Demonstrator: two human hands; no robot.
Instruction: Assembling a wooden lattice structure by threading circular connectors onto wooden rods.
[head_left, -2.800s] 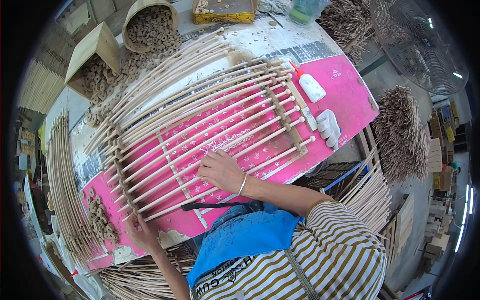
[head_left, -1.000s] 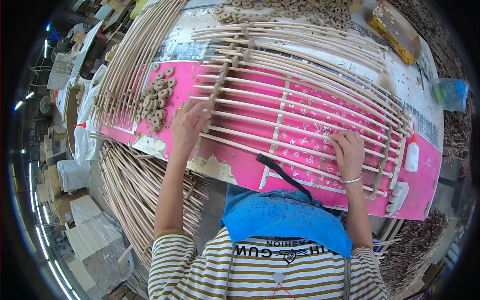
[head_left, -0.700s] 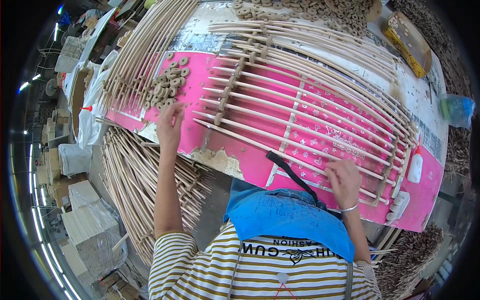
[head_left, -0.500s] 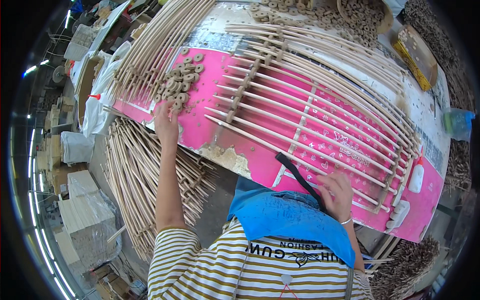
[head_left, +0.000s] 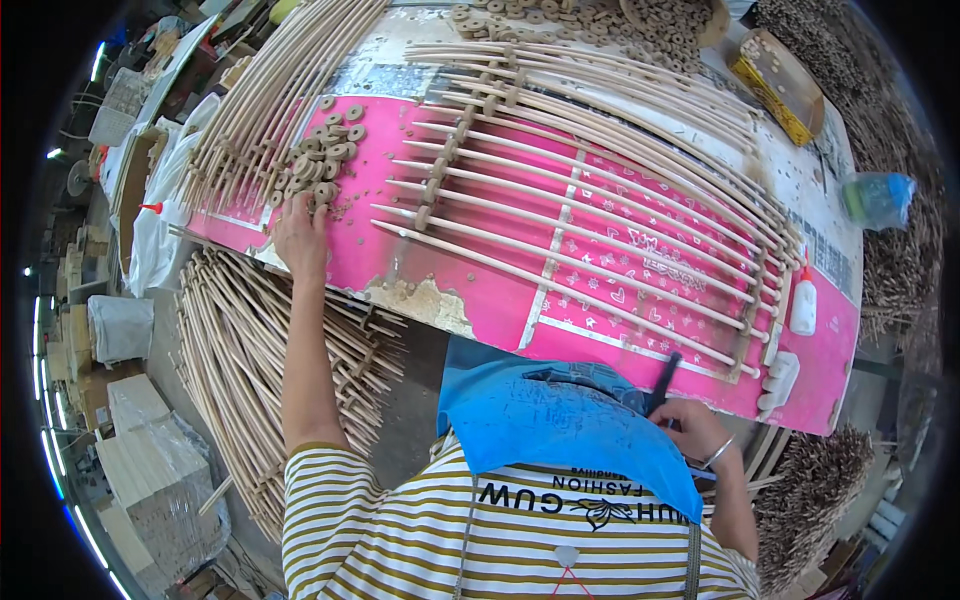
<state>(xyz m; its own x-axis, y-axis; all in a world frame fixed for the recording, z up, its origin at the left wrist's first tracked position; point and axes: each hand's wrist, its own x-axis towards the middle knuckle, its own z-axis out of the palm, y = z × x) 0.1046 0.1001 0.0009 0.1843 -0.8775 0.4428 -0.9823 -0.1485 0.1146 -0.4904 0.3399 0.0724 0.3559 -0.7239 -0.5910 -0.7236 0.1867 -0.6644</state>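
Note:
My left hand (head_left: 300, 238) reaches to the near edge of a loose pile of round brown discs with centre holes (head_left: 318, 165). Its fingers are bent down among the lowest discs, and whatever lies between them is hidden. Low at the right, close to the blue apron (head_left: 540, 405), my right hand (head_left: 692, 428) is closed round a slim black bar-like tool (head_left: 664, 382), one end sticking up past the fingers. Between the hands, pale tapered wooden rods (head_left: 560, 278) lie side by side on the pink tabletop (head_left: 450, 262), crossed near both ends by brown strips (head_left: 437, 180).
Bundled rods (head_left: 270, 100) lie at the far left, and more rods (head_left: 270, 370) are stacked below the table's left edge. A white glue bottle (head_left: 803, 305) and a white block (head_left: 779, 380) sit at the right. A yellow box (head_left: 780, 85) stands at the back right.
My right hand has moved down toward my body, and the black tool now points more upright. My left hand stays at the discs. The whole view has shifted slightly.

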